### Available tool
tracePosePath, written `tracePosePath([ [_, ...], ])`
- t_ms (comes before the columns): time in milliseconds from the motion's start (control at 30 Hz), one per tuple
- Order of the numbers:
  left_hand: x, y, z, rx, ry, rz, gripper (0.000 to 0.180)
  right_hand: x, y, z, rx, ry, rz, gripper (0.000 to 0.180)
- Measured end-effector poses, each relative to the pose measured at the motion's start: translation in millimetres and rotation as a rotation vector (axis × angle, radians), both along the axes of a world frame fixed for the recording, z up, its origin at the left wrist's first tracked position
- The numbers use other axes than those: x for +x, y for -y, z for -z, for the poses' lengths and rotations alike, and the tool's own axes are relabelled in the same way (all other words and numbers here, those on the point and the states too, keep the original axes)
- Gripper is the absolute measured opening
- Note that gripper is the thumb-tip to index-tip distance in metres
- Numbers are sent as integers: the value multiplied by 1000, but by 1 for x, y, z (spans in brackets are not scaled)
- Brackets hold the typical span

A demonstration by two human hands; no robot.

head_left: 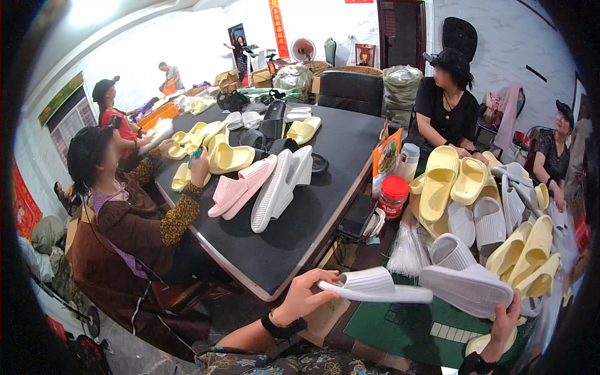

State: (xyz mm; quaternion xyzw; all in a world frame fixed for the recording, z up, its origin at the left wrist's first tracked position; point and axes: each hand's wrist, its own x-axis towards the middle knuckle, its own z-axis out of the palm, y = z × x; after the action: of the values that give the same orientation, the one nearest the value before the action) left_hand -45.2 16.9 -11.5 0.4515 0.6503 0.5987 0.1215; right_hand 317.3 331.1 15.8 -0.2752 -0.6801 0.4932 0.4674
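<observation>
My left hand (301, 304) grips a white slide slipper (369, 284) by one end, fingers above and thumb below. The slipper is held level in the air, sole down. At the lower right, my right hand (502, 322) has its fingers on the end of a pale grey-white slide slipper (465, 284), which is tilted with its ribbed strap showing. The two slippers nearly meet at the middle. Just behind them rises a pile of yellow slippers (439, 182) and white slippers (489, 220). A bundle of clear plastic strips (409, 252) lies beside the pile.
A black table (350, 147) carries pink slippers (244, 185), grey-white slippers (273, 190) and yellow ones. Beside it stand a red-lidded jar (393, 197) and a bottle (408, 161). Under my hands is a green mat (390, 325). Several co-workers sit around; one at left holds scissors (197, 154).
</observation>
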Motion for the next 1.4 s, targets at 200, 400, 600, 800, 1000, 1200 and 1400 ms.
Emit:
tracePosePath([
  [200,21,-5,16,-22,-259,8,37,-17,66,-3,527,516,12,34],
  [400,39,9,51,-143,-192,133,31,-88,118,-13,626,313,-638,35],
  [600,43,13,74,-238,-207,89,24,-106,107,28,634,676,-463,60],
  [800,43,24,82,-298,-213,65,29,-126,113,76,141,680,-745,75],
  [1000,31,32,83,-369,-207,129,22,-145,113,60,-23,884,-808,80],
  [1200,32,28,78,-308,-206,206,21,-153,103,95,-41,693,-950,41],
  [1400,35,20,48,-201,-299,-189,38,-149,113,69,-448,526,-731,28],
])
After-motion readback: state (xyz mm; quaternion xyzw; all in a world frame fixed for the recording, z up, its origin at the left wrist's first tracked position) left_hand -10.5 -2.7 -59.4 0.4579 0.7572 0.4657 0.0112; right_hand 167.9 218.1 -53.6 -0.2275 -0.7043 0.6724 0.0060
